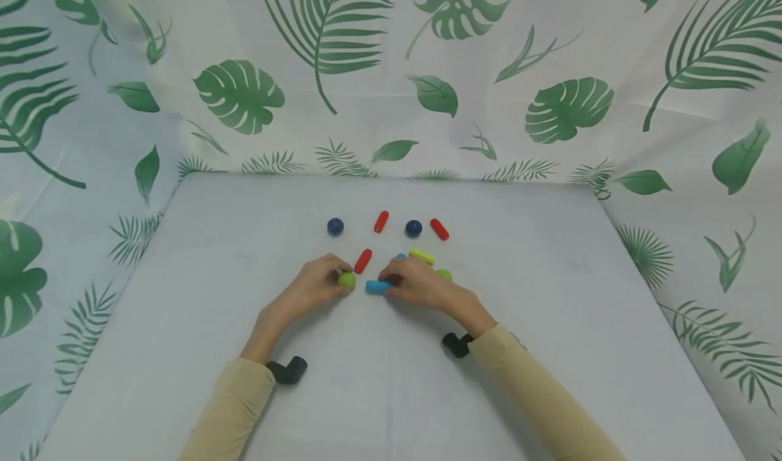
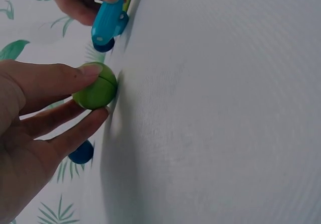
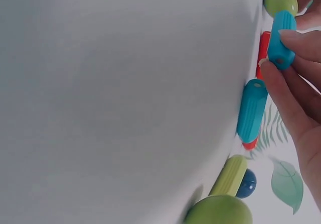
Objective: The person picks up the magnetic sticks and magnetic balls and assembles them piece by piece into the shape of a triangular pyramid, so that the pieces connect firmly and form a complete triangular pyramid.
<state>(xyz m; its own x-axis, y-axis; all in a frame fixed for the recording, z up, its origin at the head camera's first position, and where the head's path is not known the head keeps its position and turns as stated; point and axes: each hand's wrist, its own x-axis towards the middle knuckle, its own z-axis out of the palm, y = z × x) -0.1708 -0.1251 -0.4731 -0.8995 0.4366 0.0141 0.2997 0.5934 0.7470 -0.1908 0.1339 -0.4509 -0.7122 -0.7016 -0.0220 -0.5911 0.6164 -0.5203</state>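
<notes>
Item one: green ball [image 1: 346,280], centre of the frame on the grey tabletop [image 1: 183,298]; we see our left hand [image 1: 314,286], its grip pinching this ball between thumb and fingers. Item two: blue cylinder [image 1: 378,286], just right of the ball, pinched by our right hand [image 1: 418,283]. Above them: red cylinder [image 1: 363,261], yellow cylinder [image 1: 421,256].

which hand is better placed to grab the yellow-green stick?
Right. The right hand sits just in front of the yellow-green stick, though it pinches a blue stick. The left hand holds a green ball, farther off.
</notes>
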